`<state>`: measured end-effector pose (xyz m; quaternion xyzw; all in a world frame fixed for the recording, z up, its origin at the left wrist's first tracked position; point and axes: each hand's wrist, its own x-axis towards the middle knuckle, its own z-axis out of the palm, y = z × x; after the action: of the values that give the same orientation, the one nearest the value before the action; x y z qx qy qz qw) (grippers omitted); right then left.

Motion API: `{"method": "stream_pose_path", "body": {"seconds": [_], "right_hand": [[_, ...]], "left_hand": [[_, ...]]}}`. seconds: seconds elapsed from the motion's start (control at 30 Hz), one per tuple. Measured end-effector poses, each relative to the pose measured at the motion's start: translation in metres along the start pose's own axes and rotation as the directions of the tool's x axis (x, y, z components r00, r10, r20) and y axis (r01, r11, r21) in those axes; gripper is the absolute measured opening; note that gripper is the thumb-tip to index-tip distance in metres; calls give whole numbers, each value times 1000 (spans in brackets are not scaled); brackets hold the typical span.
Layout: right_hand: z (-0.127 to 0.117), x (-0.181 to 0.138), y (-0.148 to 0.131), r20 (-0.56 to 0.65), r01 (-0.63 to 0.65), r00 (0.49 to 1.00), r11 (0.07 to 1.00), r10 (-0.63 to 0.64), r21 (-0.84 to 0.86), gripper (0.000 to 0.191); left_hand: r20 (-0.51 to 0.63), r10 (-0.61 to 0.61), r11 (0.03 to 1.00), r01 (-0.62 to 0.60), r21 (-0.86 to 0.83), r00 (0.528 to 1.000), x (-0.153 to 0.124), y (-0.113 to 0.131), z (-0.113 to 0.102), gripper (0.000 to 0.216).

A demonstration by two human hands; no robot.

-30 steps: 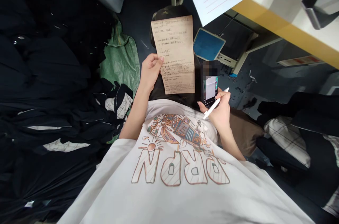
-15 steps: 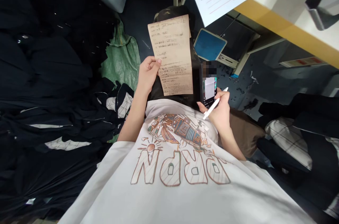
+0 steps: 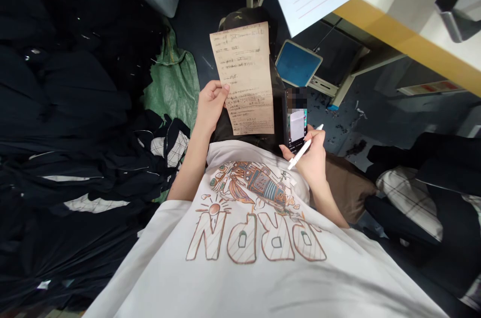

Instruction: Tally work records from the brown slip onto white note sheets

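At the centre of the frame, I am seeing the left hand (image 3: 212,105) clamping the brown sheet (image 3: 248,72) by its left edge, thumb against fingers. With the right edge hanging unsupported, I am judging that a loosened pinch could be letting the sheet swing or slip, and that a sharp pull could be creasing it. Right of centre, the right hand (image 3: 314,155) is gripping the lower end of the phone (image 3: 297,127) while also carrying the white pen (image 3: 301,153); I am reckoning that this doubled grip could be tipping the phone or freeing the pen if the fingers are shifting.

As for position, the sheet is extending rightward and upward from the left hand; the phone is projecting above and left of the right hand, the pen slanting across that hand's fingers.
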<state>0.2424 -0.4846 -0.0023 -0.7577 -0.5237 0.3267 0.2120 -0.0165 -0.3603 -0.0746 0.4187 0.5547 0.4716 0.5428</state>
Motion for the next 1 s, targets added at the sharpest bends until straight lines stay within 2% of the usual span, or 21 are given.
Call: {"method": "stream_pose_path", "body": {"seconds": [0.37, 0.57, 0.8, 0.93, 1.0], "right_hand": [[-1, -4, 4, 10, -59, 998, 997, 59, -41, 63], [2, 1, 1, -24, 14, 1000, 996, -16, -89, 62], [29, 24, -18, -101, 79, 990, 988, -93, -132, 53], [44, 38, -30, -71, 79, 993, 988, -90, -134, 46], [46, 41, -34, -48, 66, 996, 987, -74, -148, 44]], "left_hand": [[11, 24, 1000, -24, -4, 1000, 1, -1, 5, 56], [13, 11, 999, -11, -40, 1000, 5, -1, 13, 57], [10, 11, 999, -11, -44, 1000, 12, 1, 32, 51], [-23, -28, 999, 27, -44, 999, 11, 2, 38, 45], [6, -63, 993, 63, -99, 998, 7, 3, 39, 48]]}}
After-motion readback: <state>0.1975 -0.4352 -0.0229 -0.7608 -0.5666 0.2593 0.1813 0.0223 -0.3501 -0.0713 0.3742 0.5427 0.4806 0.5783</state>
